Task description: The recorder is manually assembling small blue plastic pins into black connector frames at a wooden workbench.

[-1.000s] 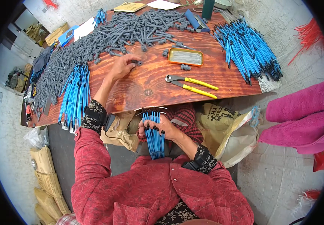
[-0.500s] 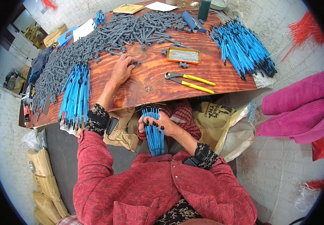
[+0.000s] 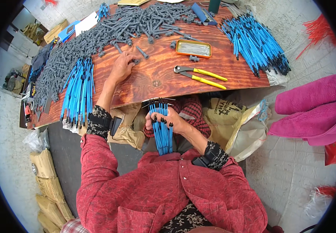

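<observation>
My left hand (image 3: 123, 68) rests on the table, its fingers closed round a small grey bolt-shaped piece (image 3: 136, 61) that they partly hide. Just beyond the fingertips lies another loose grey bolt-shaped piece (image 3: 142, 52). Below the table edge, over my lap, my right hand (image 3: 171, 119) grips a bundle of thin blue rods (image 3: 163, 139) with black tips. Thin wires stick out sideways at the top of this bundle.
A heap of grey bolt-shaped pieces (image 3: 98, 37) spreads over the back and left of the table (image 3: 156, 83). Blue rods lie at left (image 3: 77, 93) and right (image 3: 255, 42). Yellow-handled pincers (image 3: 201, 77) and a tin of thin metal pins (image 3: 193, 49) sit nearer the middle.
My left hand has shifted slightly back and left. A loose grey piece now lies apart from the heap, beyond its fingers. My right hand still holds the rods; the view has tilted a little.
</observation>
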Tool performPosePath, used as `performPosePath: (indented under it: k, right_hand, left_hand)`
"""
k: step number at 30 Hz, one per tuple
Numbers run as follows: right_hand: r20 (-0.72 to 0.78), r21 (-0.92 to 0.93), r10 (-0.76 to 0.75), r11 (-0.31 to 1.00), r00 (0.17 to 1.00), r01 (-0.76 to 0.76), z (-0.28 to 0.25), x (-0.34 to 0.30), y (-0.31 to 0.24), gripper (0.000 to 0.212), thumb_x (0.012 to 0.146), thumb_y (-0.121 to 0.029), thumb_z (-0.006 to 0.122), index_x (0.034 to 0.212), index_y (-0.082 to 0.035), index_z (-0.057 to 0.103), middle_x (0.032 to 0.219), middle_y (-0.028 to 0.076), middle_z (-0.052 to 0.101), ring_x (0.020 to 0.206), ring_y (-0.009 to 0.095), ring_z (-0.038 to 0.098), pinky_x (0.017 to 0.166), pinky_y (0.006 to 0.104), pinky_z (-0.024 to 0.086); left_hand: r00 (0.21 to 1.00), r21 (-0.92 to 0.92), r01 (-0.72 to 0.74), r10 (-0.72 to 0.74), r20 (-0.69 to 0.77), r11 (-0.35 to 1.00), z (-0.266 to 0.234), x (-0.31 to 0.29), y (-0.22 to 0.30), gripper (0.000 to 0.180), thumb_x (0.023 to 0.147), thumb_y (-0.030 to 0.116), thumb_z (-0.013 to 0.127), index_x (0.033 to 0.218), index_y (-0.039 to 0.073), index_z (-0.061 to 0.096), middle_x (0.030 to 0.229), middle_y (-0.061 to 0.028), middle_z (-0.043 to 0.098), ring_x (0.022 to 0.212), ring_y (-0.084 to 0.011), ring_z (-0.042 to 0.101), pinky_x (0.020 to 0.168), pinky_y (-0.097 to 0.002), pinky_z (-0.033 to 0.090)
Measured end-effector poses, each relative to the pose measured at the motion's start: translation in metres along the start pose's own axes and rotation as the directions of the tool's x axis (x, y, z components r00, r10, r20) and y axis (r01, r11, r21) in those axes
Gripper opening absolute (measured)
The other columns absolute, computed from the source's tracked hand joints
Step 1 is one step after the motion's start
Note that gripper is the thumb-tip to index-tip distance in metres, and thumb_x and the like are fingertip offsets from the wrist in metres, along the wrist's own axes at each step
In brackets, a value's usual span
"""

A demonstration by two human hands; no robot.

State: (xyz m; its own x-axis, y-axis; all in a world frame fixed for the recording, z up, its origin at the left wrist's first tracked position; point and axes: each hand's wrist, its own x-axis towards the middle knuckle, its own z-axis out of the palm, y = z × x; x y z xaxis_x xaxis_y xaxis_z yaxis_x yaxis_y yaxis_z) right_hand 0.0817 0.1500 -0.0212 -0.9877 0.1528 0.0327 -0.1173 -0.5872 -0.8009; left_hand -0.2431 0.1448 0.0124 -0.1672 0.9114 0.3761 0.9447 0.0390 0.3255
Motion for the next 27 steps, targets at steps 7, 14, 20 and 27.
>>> performPosePath:
  k: [7, 14, 20, 27]
  right_hand:
    - [0.021, -0.018, -0.028, 0.999, 0.999, 0.029, -0.003, 0.003, 0.004, 0.039, 0.103, -0.034, 0.059, 0.11, 0.003, 0.067, 0.097, 0.012, 0.073, 0.089, 0.022, 0.073, 0.081, 0.0348, 0.059]
    - [0.034, -0.032, -0.043, 0.999, 0.998, 0.044, 0.006, -0.004, 0.002, 0.037, 0.103, -0.033, 0.059, 0.111, 0.002, 0.067, 0.098, 0.012, 0.073, 0.089, 0.021, 0.073, 0.08, 0.0335, 0.06]
    - [0.018, 0.004, -0.029, 1.0, 0.999, 0.029, 0.007, -0.01, 0.009, 0.035, 0.103, -0.031, 0.06, 0.112, 0.003, 0.067, 0.098, 0.012, 0.073, 0.09, 0.02, 0.073, 0.08, 0.0326, 0.059]
    - [0.015, -0.046, -0.038, 0.998, 0.999, 0.039, 0.006, -0.01, 0.004, 0.04, 0.102, -0.034, 0.06, 0.112, 0.004, 0.066, 0.098, 0.013, 0.073, 0.09, 0.021, 0.072, 0.082, 0.0323, 0.058]
  left_hand:
    - [0.982, -0.001, -0.062, 0.061, -0.18, 0.998, 0.002, -0.008, 0.01, 0.026, 0.087, 0.003, 0.068, 0.113, 0.005, 0.063, 0.098, -0.0137, 0.057, 0.085, -0.0311, 0.06, 0.076, -0.039, 0.049]
    - [0.97, -0.222, -0.044, -0.012, -0.244, 0.974, -0.01, -0.025, 0.044, 0.025, 0.084, 0.001, 0.068, 0.109, 0.004, 0.065, 0.103, -0.0132, 0.061, 0.093, -0.0315, 0.062, 0.08, -0.0379, 0.051]
    - [0.982, -0.067, 0.041, -0.052, -0.184, 0.997, -0.015, -0.045, 0.062, 0.027, 0.083, -0.002, 0.068, 0.11, 0.003, 0.065, 0.108, -0.0115, 0.061, 0.087, -0.0251, 0.062, 0.077, -0.0346, 0.051]
    - [0.939, -0.852, 0.27, -0.32, 0.129, 0.449, -0.036, -0.106, 0.142, 0.024, 0.098, 0.006, 0.064, 0.121, 0.0, 0.06, 0.111, -0.0019, 0.068, 0.087, -0.0056, 0.06, 0.079, -0.0216, 0.05]
